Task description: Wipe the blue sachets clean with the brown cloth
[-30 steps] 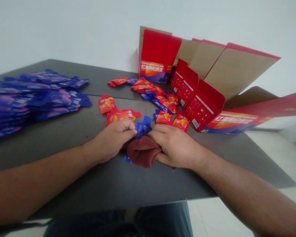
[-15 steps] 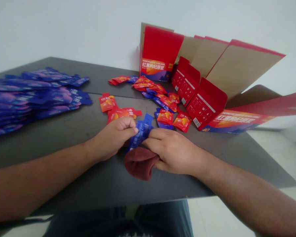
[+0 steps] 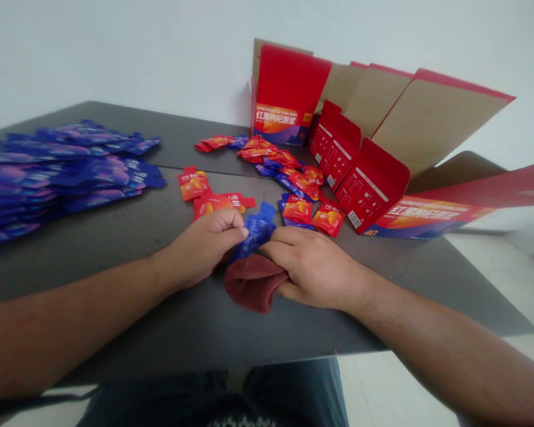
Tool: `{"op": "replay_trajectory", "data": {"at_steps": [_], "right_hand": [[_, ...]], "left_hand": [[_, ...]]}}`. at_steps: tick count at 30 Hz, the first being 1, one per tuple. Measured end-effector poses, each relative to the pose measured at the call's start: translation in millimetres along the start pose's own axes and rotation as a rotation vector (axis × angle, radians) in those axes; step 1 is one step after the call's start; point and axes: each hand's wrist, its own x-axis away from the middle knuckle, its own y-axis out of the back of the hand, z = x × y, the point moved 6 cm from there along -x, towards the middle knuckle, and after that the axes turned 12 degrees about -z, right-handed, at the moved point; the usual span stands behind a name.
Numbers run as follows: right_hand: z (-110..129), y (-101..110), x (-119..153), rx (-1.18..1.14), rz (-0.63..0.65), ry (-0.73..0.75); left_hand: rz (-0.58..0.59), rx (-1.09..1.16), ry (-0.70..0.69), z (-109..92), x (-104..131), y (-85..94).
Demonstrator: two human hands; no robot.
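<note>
A blue printed sachet [image 3: 254, 233] is pinched along its left edge by the thumb and curled fingers of my left hand [image 3: 211, 243]. My right hand [image 3: 309, 264] is closed on a folded brown cloth [image 3: 253, 283], which lies against the lower part of the sachet and hides it. The fingertips of that hand are at the sachet's right edge; whether they also grip it I cannot tell. Just beyond my left hand, a red-orange sachet [image 3: 220, 203] overlaps another red sachet [image 3: 193, 182] on the dark table.
Several blue sachets form a pile [image 3: 71, 169] on the left. A mixed red and blue heap [image 3: 278, 161] lies at the back centre, with more red sachets [image 3: 328, 218] nearer. Open cardboard boxes [image 3: 369, 184] with raised flaps stand at the right. The table [image 3: 178, 338] ends close in front of my legs.
The brown cloth and my right hand have shifted slightly upward along the sachet. My left hand keeps its pinch on the sachet.
</note>
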Motion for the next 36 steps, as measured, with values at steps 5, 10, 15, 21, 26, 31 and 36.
{"op": "replay_trajectory", "data": {"at_steps": [5,10,15,21,26,31,36], "right_hand": [[7.4,-3.7,1.3,0.008,0.027,0.027],[-2.9,-1.7,1.7,-0.004,0.026,0.01],[-35.3,9.7,-1.2,0.075,-0.115,-0.243],[-23.0,2.6,-0.8,-0.011,-0.032,-0.106],[-43.5,11.7,-1.1,0.048,-0.161,-0.296],[-41.1,8.2,-2.3,-0.015,-0.113,-0.236],[-52.0,14.4,-1.4,0.028,-0.19,-0.337]], "left_hand": [[-0.01,-0.011,-0.029,0.3,-0.4,2.6],[0.007,0.018,-0.023,2.7,-1.1,2.3],[0.002,0.069,0.043,8.6,-3.1,1.8],[0.003,0.069,0.038,2.0,-1.0,-0.4],[0.035,0.069,0.071,10.6,-2.7,-0.9],[0.073,0.051,0.031,10.7,-2.9,-0.2],[0.069,0.027,0.008,7.9,-1.5,-1.0]]}}
